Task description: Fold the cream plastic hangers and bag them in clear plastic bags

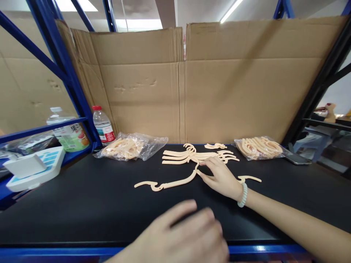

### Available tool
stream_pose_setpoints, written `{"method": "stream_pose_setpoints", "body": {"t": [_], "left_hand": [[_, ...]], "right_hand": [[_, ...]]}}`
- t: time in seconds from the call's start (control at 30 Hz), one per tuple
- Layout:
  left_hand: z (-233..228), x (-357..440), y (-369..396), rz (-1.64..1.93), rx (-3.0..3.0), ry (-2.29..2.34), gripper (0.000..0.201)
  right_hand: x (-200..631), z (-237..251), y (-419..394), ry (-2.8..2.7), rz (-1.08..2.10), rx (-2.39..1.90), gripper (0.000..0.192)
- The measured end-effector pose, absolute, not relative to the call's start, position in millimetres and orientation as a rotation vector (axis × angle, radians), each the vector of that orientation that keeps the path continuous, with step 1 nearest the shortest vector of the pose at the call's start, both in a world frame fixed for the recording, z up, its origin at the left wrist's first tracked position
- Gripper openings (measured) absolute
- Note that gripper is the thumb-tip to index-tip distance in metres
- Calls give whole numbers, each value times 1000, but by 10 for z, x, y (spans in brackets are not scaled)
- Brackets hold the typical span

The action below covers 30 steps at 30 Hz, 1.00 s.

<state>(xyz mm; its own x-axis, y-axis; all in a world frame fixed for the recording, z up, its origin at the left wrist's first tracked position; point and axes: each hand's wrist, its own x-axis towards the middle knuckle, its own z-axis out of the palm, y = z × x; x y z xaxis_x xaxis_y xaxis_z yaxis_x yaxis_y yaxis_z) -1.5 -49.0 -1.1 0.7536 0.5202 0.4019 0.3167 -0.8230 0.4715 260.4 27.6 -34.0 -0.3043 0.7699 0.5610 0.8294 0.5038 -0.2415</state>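
A cream plastic hanger lies flat on the black table. My right hand, with a pale bead bracelet on the wrist, pinches the hanger at its middle near the hook. Just behind it rests a stack of several matching hangers. My left hand hovers blurred near the front edge, fingers loosely spread, holding nothing.
Two clear bags of hangers lie at the back, one on the left and one on the right. A cardboard wall closes the rear. Two bottles and a white scale stand at the left by the blue frame.
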Motion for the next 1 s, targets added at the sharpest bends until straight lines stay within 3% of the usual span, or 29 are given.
{"method": "stream_pose_setpoints", "body": {"t": [0.13, 0.27, 0.43, 0.6, 0.87, 1.0], "left_hand": [[197, 109, -169, 204, 2716, 758, 76], [112, 96, 126, 78, 2697, 810, 79], [-9, 121, 426, -40, 2790, 791, 82], [206, 193, 735, -272, 2747, 787, 91], [1096, 287, 1528, -166, 2752, 931, 53], [1100, 438, 1653, 48, 2823, 974, 43]], "right_hand": [[2616, -375, 336, -2322, -357, -1370, 57], [2665, -442, 496, -2400, -213, -1580, 70], [2723, -505, 653, -2401, -132, -1622, 70], [2723, -512, 694, -2343, -157, -1651, 67], [2677, -444, 674, -2388, -186, -1821, 78], [2707, -449, 654, -2349, -254, -1737, 74]]}}
